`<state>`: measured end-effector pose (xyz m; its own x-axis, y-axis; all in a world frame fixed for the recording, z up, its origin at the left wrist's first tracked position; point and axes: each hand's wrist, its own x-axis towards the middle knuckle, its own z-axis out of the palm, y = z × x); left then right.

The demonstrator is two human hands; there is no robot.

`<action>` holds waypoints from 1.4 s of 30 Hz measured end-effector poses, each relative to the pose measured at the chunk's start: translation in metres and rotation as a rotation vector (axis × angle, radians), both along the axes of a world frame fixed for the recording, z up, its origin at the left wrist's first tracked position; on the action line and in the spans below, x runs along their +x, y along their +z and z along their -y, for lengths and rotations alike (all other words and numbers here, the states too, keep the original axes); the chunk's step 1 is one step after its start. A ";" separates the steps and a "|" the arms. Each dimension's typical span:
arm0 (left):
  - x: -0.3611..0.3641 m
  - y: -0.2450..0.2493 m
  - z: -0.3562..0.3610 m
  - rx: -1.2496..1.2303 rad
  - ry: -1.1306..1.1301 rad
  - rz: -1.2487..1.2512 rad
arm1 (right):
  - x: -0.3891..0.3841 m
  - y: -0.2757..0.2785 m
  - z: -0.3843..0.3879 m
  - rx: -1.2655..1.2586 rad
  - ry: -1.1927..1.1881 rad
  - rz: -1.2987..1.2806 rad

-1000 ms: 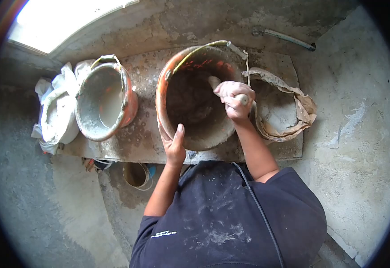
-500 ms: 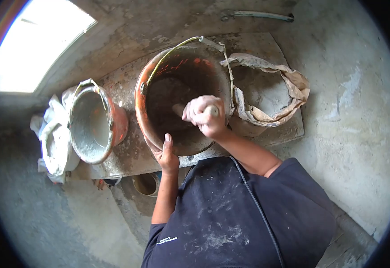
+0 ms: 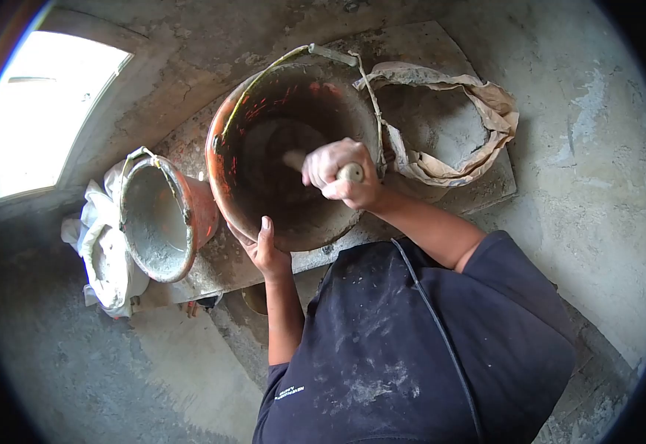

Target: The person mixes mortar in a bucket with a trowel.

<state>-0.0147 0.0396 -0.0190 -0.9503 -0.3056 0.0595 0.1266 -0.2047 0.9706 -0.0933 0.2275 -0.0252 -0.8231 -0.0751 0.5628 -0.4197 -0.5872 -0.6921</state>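
A large orange bucket (image 3: 216,159), crusted with dried mortar, stands tilted toward me with its wire handle (image 3: 267,78) up over the far side. My left hand (image 3: 270,257) is closed on its near rim, thumb on top and fingers hidden beneath. Over the bucket's mouth, my right hand (image 3: 336,164) is wrapped round a tool with a pale, round-ended handle (image 3: 351,172). Part of the tool shows past the fist, blurred, and its far end is lost in the dark inside, so I cannot tell its kind.
A smaller orange bucket (image 3: 206,209) with grey residue stands at left, beside a white sack (image 3: 108,259). Close on the right is an opened brown paper bag (image 3: 497,111) holding grey powder. All rest on a mortar-stained board (image 3: 441,48) near concrete walls.
The view has shifted slightly. My right hand keeps its grip on the tool over the bucket, its fist turned a little; my left hand stays on the rim.
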 end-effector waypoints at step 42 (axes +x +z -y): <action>0.016 -0.011 -0.028 -0.308 0.036 -0.066 | 0.050 0.011 -0.016 0.154 -0.146 0.014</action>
<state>0.0012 0.0672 -0.0298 -0.9300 -0.2973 0.2161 0.1935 0.1039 0.9756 -0.0428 0.2439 -0.0146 -0.8394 -0.0388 0.5421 -0.4818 -0.4082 -0.7754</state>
